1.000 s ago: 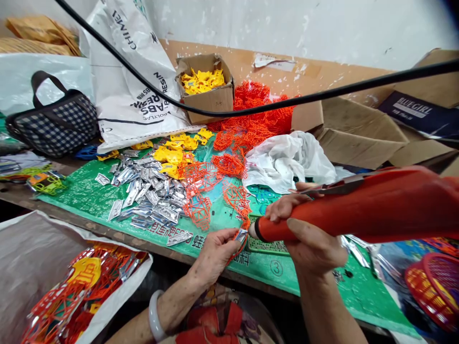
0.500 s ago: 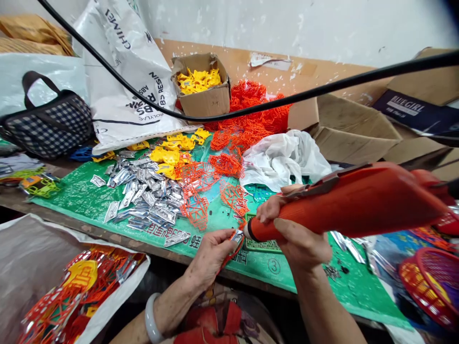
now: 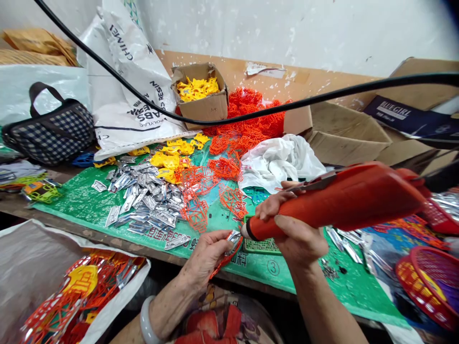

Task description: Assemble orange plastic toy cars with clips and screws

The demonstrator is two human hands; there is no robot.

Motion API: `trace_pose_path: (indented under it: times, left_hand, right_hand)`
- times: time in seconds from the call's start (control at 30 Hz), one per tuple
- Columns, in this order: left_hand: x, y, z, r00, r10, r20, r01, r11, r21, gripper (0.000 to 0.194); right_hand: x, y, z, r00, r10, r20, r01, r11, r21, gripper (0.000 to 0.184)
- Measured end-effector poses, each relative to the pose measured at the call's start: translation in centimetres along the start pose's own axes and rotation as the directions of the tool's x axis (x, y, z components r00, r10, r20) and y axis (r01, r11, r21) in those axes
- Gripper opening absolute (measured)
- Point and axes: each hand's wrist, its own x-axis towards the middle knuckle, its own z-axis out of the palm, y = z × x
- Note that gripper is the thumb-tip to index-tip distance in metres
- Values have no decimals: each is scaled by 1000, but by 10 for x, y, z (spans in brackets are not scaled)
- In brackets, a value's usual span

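Observation:
My left hand (image 3: 210,252) pinches an orange plastic frame (image 3: 226,258) with a silver metal-look plate (image 3: 234,236) lying against it. My right hand (image 3: 299,234) wraps round a red electric screwdriver (image 3: 333,203), held nearly level. Its tip points left and meets or almost meets the plate; whether a screw sits there is too small to tell. Under the tool's nose lies a green perforated tray (image 3: 261,245). A heap of silver plates (image 3: 150,200) is spread to the left of my hands, with loose orange frames (image 3: 195,210) beside it.
Yellow parts fill a cardboard box (image 3: 204,107) at the back. A black cable (image 3: 247,114) hangs across the view. An open white sack (image 3: 21,258) of orange and yellow pieces stands at lower left. Small screws (image 3: 328,270) and a red basket (image 3: 426,286) lie to the right.
The screwdriver and both hands have shifted only slightly. The orange frame and plate in my left hand have tilted a little and show more clearly. The camera view has moved slightly.

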Motion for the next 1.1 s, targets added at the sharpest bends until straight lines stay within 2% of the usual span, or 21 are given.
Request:
trace_pose_path:
  times: [0.23, 0.43, 0.6, 0.87, 1.1]
  left_hand:
    - [3, 2, 3, 996, 38, -78, -35, 999, 32, 26]
    - [2, 3, -1, 991, 27, -131, -23, 999, 31, 26]
    - [-1, 10, -1, 992, 10, -123, -9, 1000, 9, 24]
    - [-1, 12, 5, 999, -6, -32, 4, 998, -65, 25]
    - [-1, 16, 9, 994, -17, -109, 12, 999, -39, 29]
  right_hand:
    - [13, -2, -9, 988, -99, -118, 89, 992, -91, 43]
    - [23, 21, -27, 960, -138, -243, 88, 975, -205, 45]
    - [28, 40, -38, 952, -193, -238, 118, 948, -296, 31]
    - [29, 51, -40, 955, -172, -242, 83, 937, -338, 22]
    - [30, 60, -47, 955, -199, -218, 91, 902, -422, 14]
